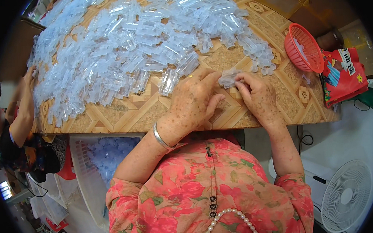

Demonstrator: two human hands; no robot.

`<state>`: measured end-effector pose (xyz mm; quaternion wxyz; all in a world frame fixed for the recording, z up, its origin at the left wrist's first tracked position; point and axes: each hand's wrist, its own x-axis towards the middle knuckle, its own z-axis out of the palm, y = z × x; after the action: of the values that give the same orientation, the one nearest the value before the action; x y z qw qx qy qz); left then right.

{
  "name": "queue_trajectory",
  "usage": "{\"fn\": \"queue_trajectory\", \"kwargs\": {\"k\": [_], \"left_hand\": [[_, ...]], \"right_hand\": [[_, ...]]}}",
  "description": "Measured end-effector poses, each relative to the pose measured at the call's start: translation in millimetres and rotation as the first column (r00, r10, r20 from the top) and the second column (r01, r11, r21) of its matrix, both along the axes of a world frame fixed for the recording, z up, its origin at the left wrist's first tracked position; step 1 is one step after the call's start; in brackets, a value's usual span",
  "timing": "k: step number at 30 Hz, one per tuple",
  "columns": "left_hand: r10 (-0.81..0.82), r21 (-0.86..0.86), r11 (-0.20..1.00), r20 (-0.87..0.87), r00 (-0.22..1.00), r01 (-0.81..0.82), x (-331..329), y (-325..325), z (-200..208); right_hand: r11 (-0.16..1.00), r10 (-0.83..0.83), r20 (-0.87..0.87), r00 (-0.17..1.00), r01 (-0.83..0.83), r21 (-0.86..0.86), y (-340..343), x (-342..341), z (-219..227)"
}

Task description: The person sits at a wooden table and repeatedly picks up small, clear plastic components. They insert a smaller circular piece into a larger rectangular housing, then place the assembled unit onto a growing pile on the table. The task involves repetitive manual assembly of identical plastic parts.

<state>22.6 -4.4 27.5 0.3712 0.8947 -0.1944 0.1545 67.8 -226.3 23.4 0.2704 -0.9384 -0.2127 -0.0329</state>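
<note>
A clear plastic piece (230, 78) lies between my two hands near the table's front edge. My right hand (259, 95) is closed, with its fingertips on the right end of this piece. My left hand (196, 100) is open, thumb apart from the index finger, and its fingertips reach close to the left end of the piece. The undersides of the left fingers are hidden. Just left of that hand lies another clear tube-like piece (168, 81), at the edge of a wide heap of similar pieces (128, 48).
The patterned table (232, 114) has a curved front edge. At right stand a red plastic basket (304, 47) and a red printed bag (347, 76). A white fan (346, 196) stands below. A crate (81, 164) holds bluish pieces under the table. Another person's arm (23, 106) reaches in at left.
</note>
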Motion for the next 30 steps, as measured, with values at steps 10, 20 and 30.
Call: {"fn": "queue_trajectory", "kwargs": {"k": [10, 20, 30], "left_hand": [[-0.027, 0.018, 0.999, 0.002, 1.000, 0.027, 8, -15, -25], [-0.048, -0.057, 0.997, 0.032, 0.998, 0.049, 7, -15, -34], [-0.050, -0.048, 0.998, 0.023, 0.998, 0.051, 6, -11, -36]], "right_hand": [[0.986, 0.037, -0.173, 0.984, -0.008, 0.165, -2, -14, 11], [0.994, -0.111, 0.085, 0.990, 0.110, 0.012, 13, 60, 8], [0.955, -0.131, 0.191, 0.973, 0.176, -0.240, 39, 107, 9]]}}
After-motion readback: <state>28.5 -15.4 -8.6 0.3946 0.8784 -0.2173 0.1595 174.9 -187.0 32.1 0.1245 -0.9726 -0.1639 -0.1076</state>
